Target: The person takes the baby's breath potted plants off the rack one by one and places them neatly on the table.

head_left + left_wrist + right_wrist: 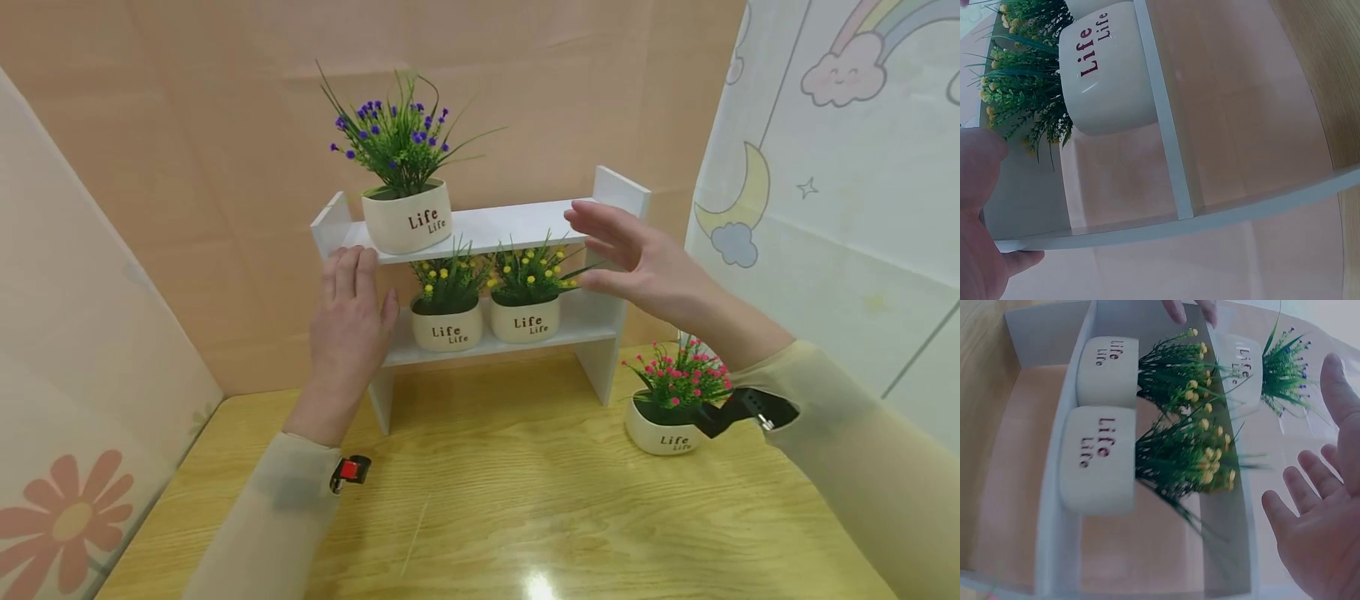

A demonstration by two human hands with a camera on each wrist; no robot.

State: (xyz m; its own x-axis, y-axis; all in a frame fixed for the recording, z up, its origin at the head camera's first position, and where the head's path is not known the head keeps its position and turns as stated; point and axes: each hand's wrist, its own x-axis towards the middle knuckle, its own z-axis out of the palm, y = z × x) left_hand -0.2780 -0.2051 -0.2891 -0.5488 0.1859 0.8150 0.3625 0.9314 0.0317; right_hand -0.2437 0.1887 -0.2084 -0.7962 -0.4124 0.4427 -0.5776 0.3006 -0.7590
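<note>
My left hand [348, 312] holds the upper left front corner of a white two-tier shelf [517, 225]. Its fingers lie at the top board and its thumb is below; in the left wrist view one fingertip [1025, 261] shows outside the side panel. Off the shelf's right end my right hand [637, 258] hovers with fingers extended, holding nothing. A white "Life" pot with purple flowers [408, 218] stands on the left of the top board. Two matching pots with yellow flowers, the left pot [447, 327] and the right pot [525, 319], sit side by side on the lower board.
On the wooden table [517, 500], right of the shelf, a white pot with pink flowers [663, 429] stands beneath my right forearm. A peach cloth [225, 167] hangs behind the shelf. Printed sheets border the table, with a flower [71, 521] left and a moon [750, 196] right.
</note>
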